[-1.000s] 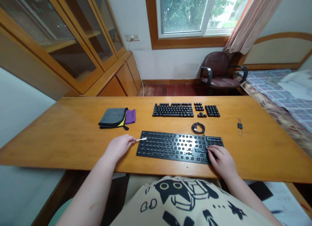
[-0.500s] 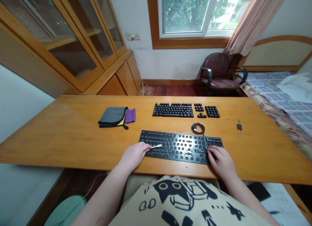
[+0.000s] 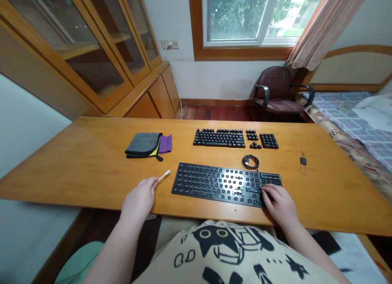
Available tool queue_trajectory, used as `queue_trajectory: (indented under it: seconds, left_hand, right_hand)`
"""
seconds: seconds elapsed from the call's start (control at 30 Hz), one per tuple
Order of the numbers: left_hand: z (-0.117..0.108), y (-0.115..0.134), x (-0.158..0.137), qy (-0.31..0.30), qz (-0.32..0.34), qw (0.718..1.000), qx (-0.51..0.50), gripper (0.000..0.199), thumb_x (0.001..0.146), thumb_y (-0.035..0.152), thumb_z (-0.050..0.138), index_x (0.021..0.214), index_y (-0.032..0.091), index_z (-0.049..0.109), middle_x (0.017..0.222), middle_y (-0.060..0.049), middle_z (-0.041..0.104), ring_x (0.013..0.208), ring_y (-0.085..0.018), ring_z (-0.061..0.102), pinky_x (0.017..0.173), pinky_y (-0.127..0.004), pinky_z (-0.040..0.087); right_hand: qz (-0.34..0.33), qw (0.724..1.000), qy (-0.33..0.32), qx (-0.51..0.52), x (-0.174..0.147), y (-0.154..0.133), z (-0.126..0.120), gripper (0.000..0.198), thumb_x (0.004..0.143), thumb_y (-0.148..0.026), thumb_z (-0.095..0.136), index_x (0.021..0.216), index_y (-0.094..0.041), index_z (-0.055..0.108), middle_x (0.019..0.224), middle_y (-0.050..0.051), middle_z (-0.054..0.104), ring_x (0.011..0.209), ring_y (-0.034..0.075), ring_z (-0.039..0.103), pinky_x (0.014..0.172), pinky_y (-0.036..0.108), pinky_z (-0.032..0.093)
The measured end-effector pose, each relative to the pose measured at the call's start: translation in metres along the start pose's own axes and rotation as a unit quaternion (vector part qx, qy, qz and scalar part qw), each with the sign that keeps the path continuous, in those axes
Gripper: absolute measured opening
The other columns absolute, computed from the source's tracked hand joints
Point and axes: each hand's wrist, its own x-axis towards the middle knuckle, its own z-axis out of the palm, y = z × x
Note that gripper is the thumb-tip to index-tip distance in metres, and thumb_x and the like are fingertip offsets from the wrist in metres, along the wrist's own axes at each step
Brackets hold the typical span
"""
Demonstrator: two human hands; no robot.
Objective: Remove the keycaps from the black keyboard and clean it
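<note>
A small white brush [image 3: 164, 176] is pinched in my left hand [image 3: 139, 200], which is closed over the bare desk to the left of the keyboard. The brush tip points up and right, apart from the keyboard. In front of me lies a black keyboard [image 3: 211, 182] without its keycaps, its rows of switch stems showing and light glaring off the middle. At its right end, my right hand [image 3: 280, 202] grips it with curled fingers on top and the thumb near the front edge. Its palm side is hidden.
Black keycaps [image 3: 219, 138] stand in keyboard order behind, with a number block [image 3: 268, 140] beside them. A coiled cable [image 3: 250, 162] lies at the keyboard's back edge. A folded grey cloth [image 3: 143, 144] and purple cloth [image 3: 165, 144] lie left. A wire keycap puller [image 3: 303, 161] lies right.
My left hand has lifted the brush off the keyboard's left part and moved left, over the desk. My right hand stays on the keyboard. The view has shifted slightly.
</note>
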Motion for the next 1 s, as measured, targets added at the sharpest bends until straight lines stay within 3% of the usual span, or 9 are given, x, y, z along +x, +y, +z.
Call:
queue_trajectory:
  seconds: [0.07, 0.13, 0.27, 0.53, 0.63, 0.7, 0.77, 0.87, 1.0]
  left_hand:
    - [0.014, 0.016, -0.013, 0.011, 0.053, 0.997, -0.052, 0.037, 0.090, 0.022, 0.029, 0.117, 0.024, 0.055, 0.114, -0.007, 0.060, 0.101, -0.020, 0.058, 0.085, -0.029, 0.044]
    - [0.030, 0.034, -0.028, -0.025, 0.118, 0.989, -0.088, 0.045, 0.088, 0.012, 0.029, 0.126, 0.025, 0.050, 0.119, -0.006, 0.057, 0.103, -0.018, 0.056, 0.088, -0.028, 0.043]
    - [0.053, 0.056, -0.049, -0.096, 0.175, 0.978, -0.063, 0.060, 0.083, 0.004, 0.030, 0.136, 0.032, 0.039, 0.113, -0.005, 0.056, 0.095, -0.016, 0.057, 0.081, -0.026, 0.043]
    - [0.033, 0.040, -0.039, -0.029, 0.024, 0.999, 0.021, 0.058, 0.084, 0.005, 0.028, 0.137, 0.026, 0.039, 0.109, -0.010, 0.054, 0.088, -0.020, 0.057, 0.076, -0.030, 0.043]
    - [0.033, 0.047, -0.036, -0.023, 0.084, 0.996, 0.004, 0.059, 0.085, 0.004, 0.029, 0.138, 0.027, 0.037, 0.114, -0.009, 0.053, 0.093, -0.019, 0.055, 0.080, -0.028, 0.042]
    - [0.040, 0.057, -0.037, -0.048, 0.157, 0.986, -0.010, 0.059, 0.085, 0.003, 0.031, 0.138, 0.029, 0.037, 0.116, -0.007, 0.052, 0.095, -0.017, 0.055, 0.082, -0.025, 0.040]
    - [0.048, 0.067, -0.038, -0.079, 0.184, 0.980, -0.013, 0.059, 0.085, 0.003, 0.032, 0.137, 0.029, 0.037, 0.114, -0.005, 0.053, 0.093, -0.015, 0.055, 0.080, -0.024, 0.040]
    - [0.051, 0.073, -0.039, -0.087, 0.137, 0.987, 0.006, 0.057, 0.086, 0.004, 0.032, 0.137, 0.026, 0.038, 0.111, -0.007, 0.053, 0.089, -0.016, 0.056, 0.075, -0.024, 0.041]
    - [0.033, 0.060, -0.038, -0.081, 0.052, 0.994, 0.048, 0.057, 0.085, 0.003, 0.030, 0.137, 0.023, 0.039, 0.105, -0.009, 0.054, 0.081, -0.016, 0.057, 0.070, -0.026, 0.040]
  right_hand:
    - [0.000, 1.000, 0.001, 0.000, 0.000, 0.000, 0.000, 0.015, 0.084, -0.027, 0.052, 0.086, -0.020, 0.066, 0.091, 0.007, 0.067, 0.084, 0.022, 0.062, 0.078, 0.038, 0.051]
    - [0.000, 1.000, 0.001, -0.001, -0.001, 0.001, 0.000, 0.015, 0.084, -0.027, 0.052, 0.086, -0.020, 0.065, 0.091, 0.007, 0.067, 0.084, 0.022, 0.061, 0.078, 0.038, 0.051]
    - [0.000, 1.000, -0.001, -0.003, -0.001, 0.001, 0.000, 0.014, 0.084, -0.027, 0.053, 0.086, -0.019, 0.065, 0.091, 0.007, 0.067, 0.084, 0.022, 0.061, 0.078, 0.038, 0.050]
    - [-0.003, 1.000, 0.003, -0.001, -0.001, 0.002, 0.001, 0.015, 0.084, -0.027, 0.053, 0.086, -0.019, 0.065, 0.091, 0.008, 0.067, 0.084, 0.022, 0.061, 0.078, 0.038, 0.050]
    - [-0.002, 1.000, 0.005, -0.001, -0.002, 0.003, 0.002, 0.015, 0.084, -0.027, 0.053, 0.086, -0.019, 0.065, 0.091, 0.008, 0.067, 0.084, 0.022, 0.062, 0.078, 0.038, 0.051]
    - [-0.003, 1.000, 0.004, -0.001, -0.002, 0.003, 0.002, 0.016, 0.084, -0.028, 0.052, 0.086, -0.019, 0.066, 0.090, 0.007, 0.068, 0.084, 0.022, 0.062, 0.077, 0.037, 0.051]
    - [-0.003, 1.000, 0.003, -0.002, -0.001, 0.003, 0.002, 0.017, 0.084, -0.029, 0.052, 0.086, -0.019, 0.066, 0.090, 0.008, 0.068, 0.083, 0.022, 0.062, 0.077, 0.037, 0.051]
    - [-0.005, 1.000, 0.001, -0.004, -0.001, 0.002, 0.001, 0.017, 0.085, -0.029, 0.052, 0.086, -0.019, 0.065, 0.091, 0.008, 0.067, 0.084, 0.022, 0.062, 0.078, 0.037, 0.050]
    - [-0.003, 1.000, 0.000, -0.003, -0.001, 0.001, 0.001, 0.016, 0.084, -0.028, 0.052, 0.086, -0.019, 0.065, 0.091, 0.008, 0.067, 0.084, 0.022, 0.061, 0.078, 0.037, 0.050]
